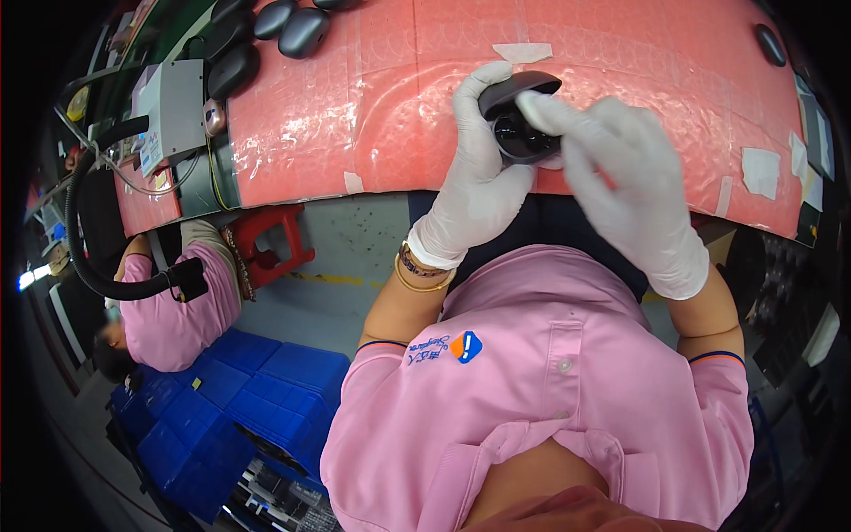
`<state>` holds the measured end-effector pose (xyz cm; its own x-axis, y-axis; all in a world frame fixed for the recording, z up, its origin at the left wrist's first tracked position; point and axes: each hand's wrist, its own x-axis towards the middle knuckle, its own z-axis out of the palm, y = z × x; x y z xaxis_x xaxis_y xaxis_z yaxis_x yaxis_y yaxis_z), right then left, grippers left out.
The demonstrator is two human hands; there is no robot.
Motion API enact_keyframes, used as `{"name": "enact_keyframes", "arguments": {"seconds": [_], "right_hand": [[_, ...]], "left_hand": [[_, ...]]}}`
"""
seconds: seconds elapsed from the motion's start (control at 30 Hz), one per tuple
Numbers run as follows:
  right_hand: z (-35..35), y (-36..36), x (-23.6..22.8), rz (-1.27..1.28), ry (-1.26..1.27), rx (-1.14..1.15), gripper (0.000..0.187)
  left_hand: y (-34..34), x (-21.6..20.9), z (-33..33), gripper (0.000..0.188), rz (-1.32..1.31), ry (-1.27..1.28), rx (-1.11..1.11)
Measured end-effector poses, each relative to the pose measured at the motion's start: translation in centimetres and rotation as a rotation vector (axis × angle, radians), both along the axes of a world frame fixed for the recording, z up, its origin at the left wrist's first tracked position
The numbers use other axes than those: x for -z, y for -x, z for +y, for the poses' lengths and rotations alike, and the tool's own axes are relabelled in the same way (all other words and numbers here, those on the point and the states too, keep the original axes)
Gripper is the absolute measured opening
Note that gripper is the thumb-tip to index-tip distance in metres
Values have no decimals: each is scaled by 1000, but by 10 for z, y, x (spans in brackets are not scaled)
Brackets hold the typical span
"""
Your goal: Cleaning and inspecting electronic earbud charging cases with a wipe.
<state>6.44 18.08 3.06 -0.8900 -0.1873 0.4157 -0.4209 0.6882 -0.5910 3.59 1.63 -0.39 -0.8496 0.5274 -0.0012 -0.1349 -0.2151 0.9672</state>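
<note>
Within the gloved left grip, clasped around its side, an opened dark case is held over the counter. Just right of it, the blurred right grip has fingers at the opening; whether they pinch anything, I cannot tell. Farther left lie rounded dark cases.

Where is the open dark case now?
In the head view, the open dark case is right of upper centre, held by the left hand near the edge of the red table cover, the right hand beside it.
</note>
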Motion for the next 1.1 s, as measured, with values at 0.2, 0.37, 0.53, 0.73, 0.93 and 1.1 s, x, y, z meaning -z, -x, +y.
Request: {"name": "enact_keyframes", "arguments": {"seconds": [0.2, 0.37, 0.53, 0.73, 0.93, 1.1], "right_hand": [[-12, -1, -10, -17, -612, 49, 47], [5, 1, -13, -24, -554, 49, 45], [24, -4, -14, -77, -258, 48, 40], [27, -7, -11, -187, -5, 164, 37], [20, -5, -2, -35, 68, 62, 37], [24, -1, -4, -101, -104, -68, 41]], "left_hand": [[-4, 8, 3, 88, 221, 116, -42], [-3, -1, 4, 77, 13, -46, -20], [2, 0, -4, 80, -105, -109, 35], [2, 0, -5, 82, -120, -93, 48], [-1, -9, -1, 79, -166, -85, 24], [-6, 4, 4, 79, -117, -163, -2]]}}
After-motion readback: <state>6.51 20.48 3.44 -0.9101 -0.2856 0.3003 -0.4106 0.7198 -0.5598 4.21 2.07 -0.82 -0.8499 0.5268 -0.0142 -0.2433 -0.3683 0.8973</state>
